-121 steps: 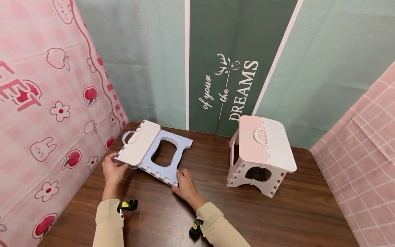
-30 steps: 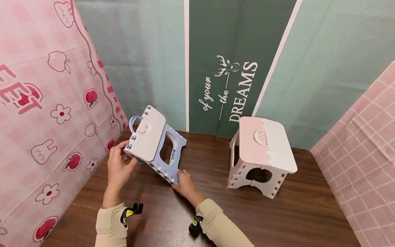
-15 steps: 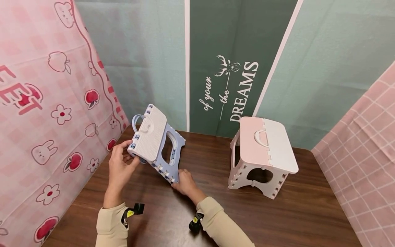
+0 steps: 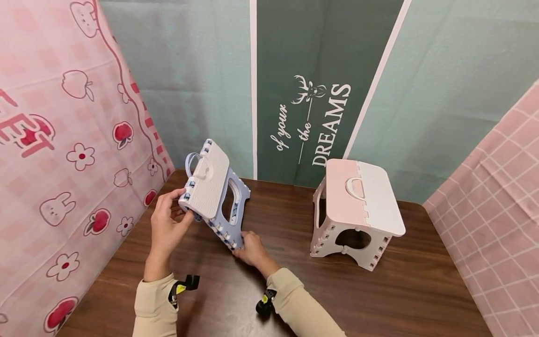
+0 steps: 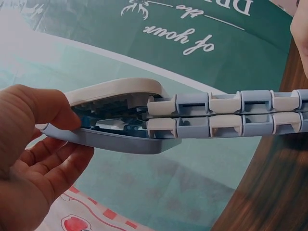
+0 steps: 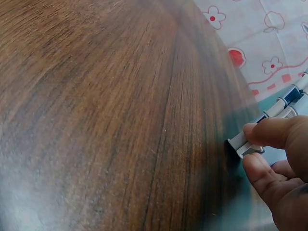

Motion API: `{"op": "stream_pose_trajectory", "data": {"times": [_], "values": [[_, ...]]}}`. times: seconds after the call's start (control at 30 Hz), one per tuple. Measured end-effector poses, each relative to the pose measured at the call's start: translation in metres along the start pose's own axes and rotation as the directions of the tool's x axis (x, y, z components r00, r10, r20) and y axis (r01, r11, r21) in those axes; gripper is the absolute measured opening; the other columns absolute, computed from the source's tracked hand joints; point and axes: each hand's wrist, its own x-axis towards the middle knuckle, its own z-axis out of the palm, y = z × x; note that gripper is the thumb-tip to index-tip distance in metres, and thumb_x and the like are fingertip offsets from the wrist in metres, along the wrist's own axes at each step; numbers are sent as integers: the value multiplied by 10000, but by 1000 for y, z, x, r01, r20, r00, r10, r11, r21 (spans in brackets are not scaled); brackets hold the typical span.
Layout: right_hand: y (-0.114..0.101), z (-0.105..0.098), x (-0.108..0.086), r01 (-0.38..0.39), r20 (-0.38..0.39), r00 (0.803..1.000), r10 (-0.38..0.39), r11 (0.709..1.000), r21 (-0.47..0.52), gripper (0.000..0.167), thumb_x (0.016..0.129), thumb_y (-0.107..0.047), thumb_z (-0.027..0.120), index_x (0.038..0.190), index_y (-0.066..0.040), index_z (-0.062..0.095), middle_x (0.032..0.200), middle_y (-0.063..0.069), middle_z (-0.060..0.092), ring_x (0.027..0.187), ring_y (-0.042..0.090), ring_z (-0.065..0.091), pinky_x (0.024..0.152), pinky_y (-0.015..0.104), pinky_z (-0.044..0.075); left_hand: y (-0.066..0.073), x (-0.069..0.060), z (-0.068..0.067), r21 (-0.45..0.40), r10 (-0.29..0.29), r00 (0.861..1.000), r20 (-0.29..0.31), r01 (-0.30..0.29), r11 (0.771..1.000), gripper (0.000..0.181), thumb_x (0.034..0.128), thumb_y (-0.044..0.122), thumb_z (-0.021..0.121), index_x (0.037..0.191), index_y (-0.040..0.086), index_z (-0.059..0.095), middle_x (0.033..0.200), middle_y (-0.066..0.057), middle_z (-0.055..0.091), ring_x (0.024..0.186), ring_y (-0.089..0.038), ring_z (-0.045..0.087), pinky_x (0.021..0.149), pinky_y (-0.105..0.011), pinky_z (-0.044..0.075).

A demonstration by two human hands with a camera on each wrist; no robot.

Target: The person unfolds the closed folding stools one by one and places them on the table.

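A folded blue and white stool (image 4: 210,180) leans tilted on the table, its seat end raised at the left and its leg end low. My left hand (image 4: 166,229) grips the near corner of the seat; in the left wrist view the thumb presses between the white panel (image 5: 115,91) and the blue panel (image 5: 120,143), which stand slightly apart. My right hand (image 4: 254,251) holds the lower near corner of the legs, and the right wrist view has thumb and fingers at the hinged leg edge (image 6: 274,111).
A pink and white stool (image 4: 362,196) stands unfolded on the right side of the brown wooden table (image 4: 286,224). Patterned cloths hang around it: a green one (image 4: 202,70) behind, pink ones at the left (image 4: 84,187) and right (image 4: 501,210).
The blue and white stool went from lying nearly flat to tilted up, its seat end raised. My left hand rose with it and shifted right; my right hand stayed at the lower corner.
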Motion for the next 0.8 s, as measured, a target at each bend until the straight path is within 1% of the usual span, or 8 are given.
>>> {"op": "stream_pose_trajectory", "data": {"times": [0.17, 0.2, 0.33, 0.43, 0.5, 0.63, 0.77, 0.8], "values": [[1, 3, 1, -24, 6, 1000, 24, 997, 68, 564, 616, -135, 807, 1110, 62, 619, 830, 90, 575, 714, 184, 565, 703, 256, 462, 5, 2, 0, 9, 24, 1000, 3, -24, 1000, 526, 637, -205, 687, 1133, -57, 595, 1012, -187, 549, 792, -147, 566, 668, -95, 455], [1, 3, 1, -28, 7, 1000, 27, 996, 82, 563, 618, -127, 805, 1114, 64, 616, 817, 81, 567, 686, 165, 561, 690, 250, 460, 8, 3, 0, 7, 35, 999, 1, -35, 999, 524, 630, -217, 685, 1125, -73, 592, 1009, -203, 549, 782, -177, 572, 667, -100, 459], [-1, 4, 1, -32, 4, 999, 31, 994, 109, 547, 628, -114, 794, 1113, 65, 615, 812, 68, 563, 627, 106, 551, 660, 226, 454, 28, 8, -1, -7, 79, 997, 1, -79, 997, 492, 610, -251, 664, 1080, -131, 581, 990, -258, 545, 740, -272, 582, 659, -128, 479], [-1, 5, 2, -32, -5, 999, 33, 992, 119, 529, 631, -108, 793, 1101, 62, 620, 810, 70, 563, 604, 85, 546, 640, 210, 448, 42, 12, -1, -17, 88, 996, 12, -88, 996, 468, 612, -257, 650, 1062, -150, 576, 981, -276, 542, 741, -290, 579, 663, -133, 481], [-1, 6, 2, -27, -12, 1000, 28, 992, 123, 524, 633, -109, 797, 1097, 62, 622, 809, 81, 567, 603, 81, 547, 633, 206, 447, 47, 13, -1, -21, 84, 996, 14, -84, 996, 460, 617, -259, 644, 1059, -151, 576, 979, -278, 541, 749, -287, 573, 667, -125, 475], [-1, 8, 2, -31, -14, 999, 33, 990, 135, 530, 634, -108, 801, 1101, 66, 621, 813, 82, 571, 605, 76, 558, 645, 209, 451, 49, 14, -2, -32, 74, 997, 26, -73, 997, 465, 619, -264, 635, 1065, -146, 577, 987, -281, 537, 765, -276, 563, 673, -116, 469], [-1, 8, 2, -59, -20, 998, 63, 987, 149, 527, 625, -101, 811, 1089, 65, 626, 730, 44, 605, 574, 66, 573, 654, 220, 462, 44, 14, 0, -41, 73, 996, 53, -71, 997, 479, 622, -253, 638, 1082, -136, 576, 1000, -269, 536, 777, -282, 566, 669, -150, 489], [-1, 8, 3, -67, -22, 997, 71, 986, 151, 520, 624, -102, 814, 1081, 63, 630, 698, 33, 614, 566, 62, 577, 656, 220, 465, 41, 14, 1, -45, 75, 996, 57, -72, 996, 486, 623, -250, 642, 1089, -129, 577, 1005, -261, 537, 781, -280, 569, 671, -149, 488]]}}
